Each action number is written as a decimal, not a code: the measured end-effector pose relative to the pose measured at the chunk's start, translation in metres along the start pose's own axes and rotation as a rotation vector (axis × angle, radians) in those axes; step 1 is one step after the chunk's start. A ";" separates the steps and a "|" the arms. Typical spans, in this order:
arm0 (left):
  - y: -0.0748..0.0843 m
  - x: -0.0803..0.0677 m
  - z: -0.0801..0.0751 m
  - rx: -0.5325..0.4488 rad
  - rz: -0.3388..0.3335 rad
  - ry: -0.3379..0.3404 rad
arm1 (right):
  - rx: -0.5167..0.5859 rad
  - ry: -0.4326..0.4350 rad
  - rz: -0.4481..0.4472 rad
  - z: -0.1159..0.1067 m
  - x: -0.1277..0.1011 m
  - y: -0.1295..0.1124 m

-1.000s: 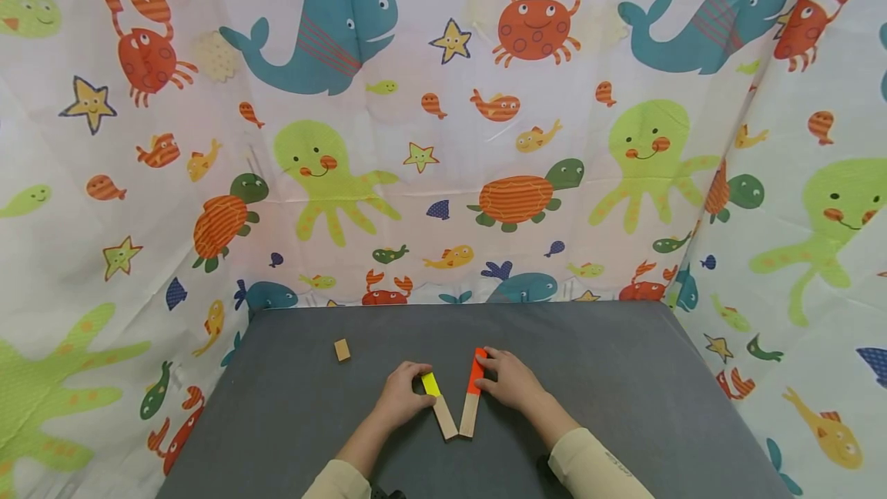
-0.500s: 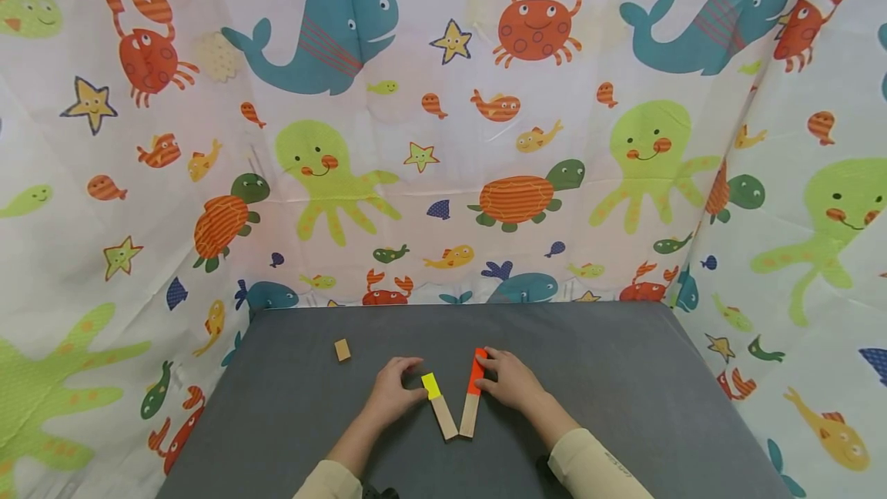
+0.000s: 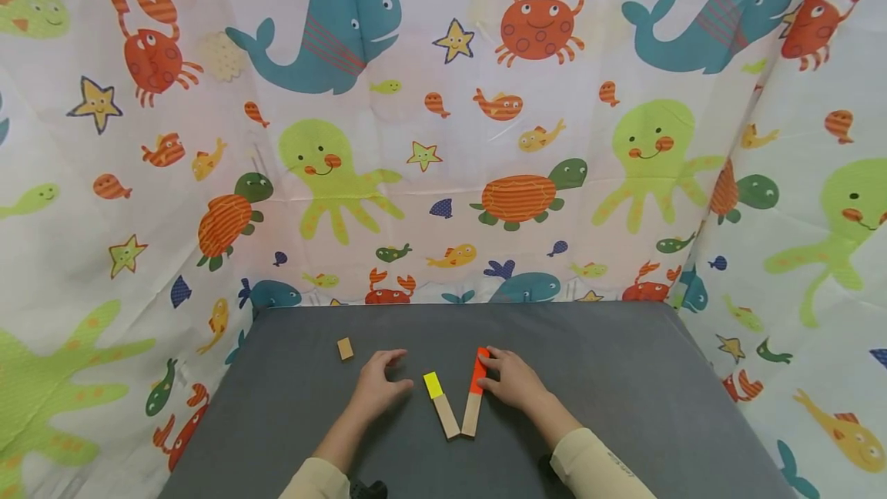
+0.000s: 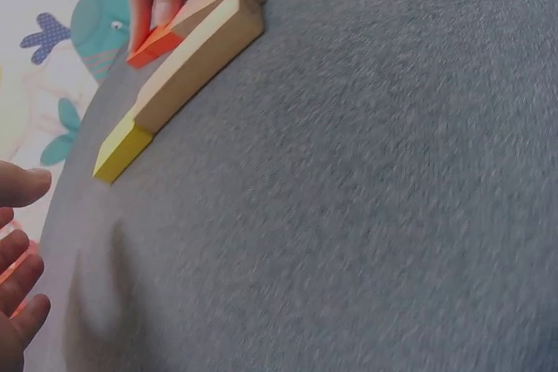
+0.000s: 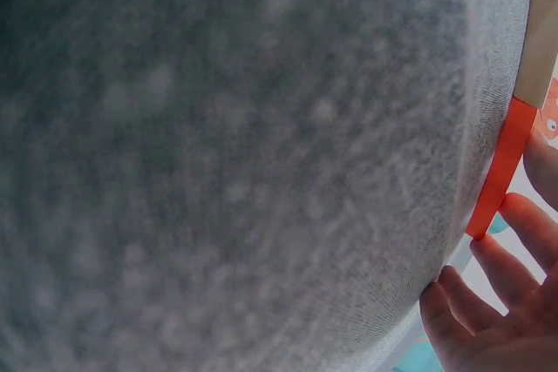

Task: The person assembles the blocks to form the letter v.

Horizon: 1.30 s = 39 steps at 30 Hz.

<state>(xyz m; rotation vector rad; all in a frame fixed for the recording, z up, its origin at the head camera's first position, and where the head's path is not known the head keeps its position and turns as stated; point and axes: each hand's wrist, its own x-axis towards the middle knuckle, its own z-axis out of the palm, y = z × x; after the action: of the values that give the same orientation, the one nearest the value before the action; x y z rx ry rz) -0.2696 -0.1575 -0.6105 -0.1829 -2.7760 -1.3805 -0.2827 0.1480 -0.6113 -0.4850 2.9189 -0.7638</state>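
The right hand (image 3: pixel 511 382) rests on the grey table (image 3: pixel 624 376) with its fingertips (image 4: pixel 159 2) touching the orange end of the orange-tipped block (image 3: pixel 474 393); whether they pinch it or only press against its side cannot be told. The left hand (image 3: pixel 376 387) lies just left of the yellow-tipped block (image 3: pixel 440 404), apart from it, fingers loosely bent and holding nothing.

The 2 blocks lie flat near the table's near-middle, forming a V: their bare wooden ends meet toward the person, their painted ends spread toward the far edge. A narrow wedge of bare cloth shows between them.

A small wooden cube (image 3: pixel 344 348) sits further left and toward the back, well apart from the left hand.

Wide bare table lies to the right of the right hand, and a band of it runs behind the blocks to the far edge, where a sea-creature curtain (image 3: pixel 443 137) hangs close on 3 sides.
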 end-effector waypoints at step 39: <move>-0.028 0.010 -0.049 0.046 -0.067 0.110 | -0.005 0.010 -0.011 0.001 -0.003 -0.002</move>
<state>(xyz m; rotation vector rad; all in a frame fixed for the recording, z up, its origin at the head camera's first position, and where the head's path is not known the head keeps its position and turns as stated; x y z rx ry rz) -0.2840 -0.2119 -0.6021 -0.0122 -2.7441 -1.2965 -0.2794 0.1472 -0.6112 -0.4998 2.9307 -0.7625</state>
